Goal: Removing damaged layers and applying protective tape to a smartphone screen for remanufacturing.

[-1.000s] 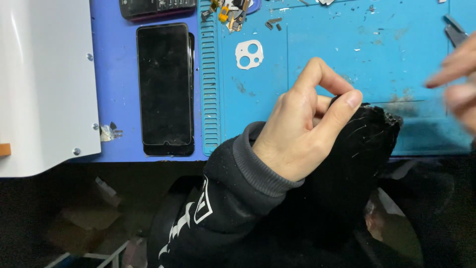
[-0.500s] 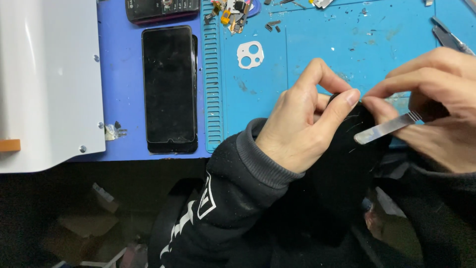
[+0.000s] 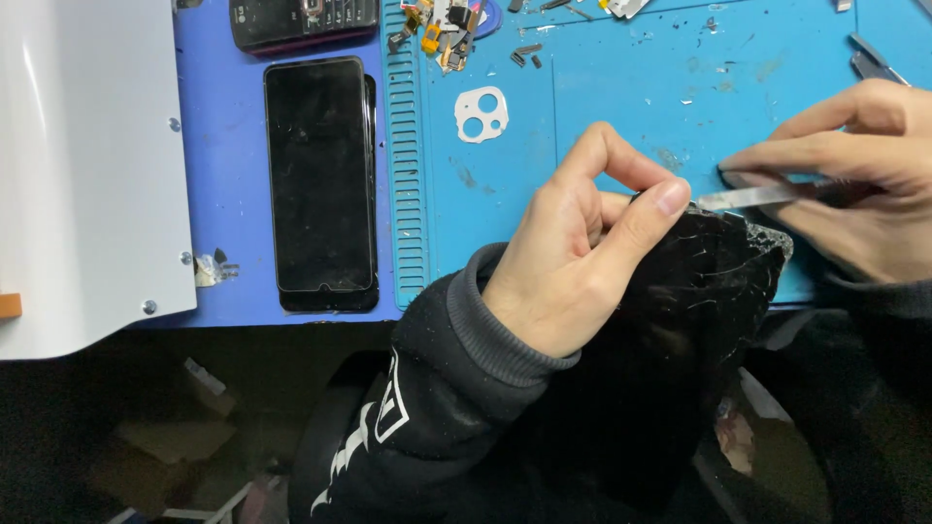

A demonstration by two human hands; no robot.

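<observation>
On the left sits a white machine (image 3: pixel 87 175), then a black phone (image 3: pixel 321 180) lying flat on the blue mat (image 3: pixel 621 107). The left hand (image 3: pixel 573 262) pinches the cracked black screen panel (image 3: pixel 699 301) at its top edge. The right hand (image 3: pixel 854 184) grips a thin metal blade (image 3: pixel 743 198), tip touching that panel's edge.

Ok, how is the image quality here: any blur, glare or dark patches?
Head view: left hand, cracked black screen and metal blade are sharp; the blade glints slightly; the blue mat is evenly lit; below the table edge it is dark and murky.
</observation>
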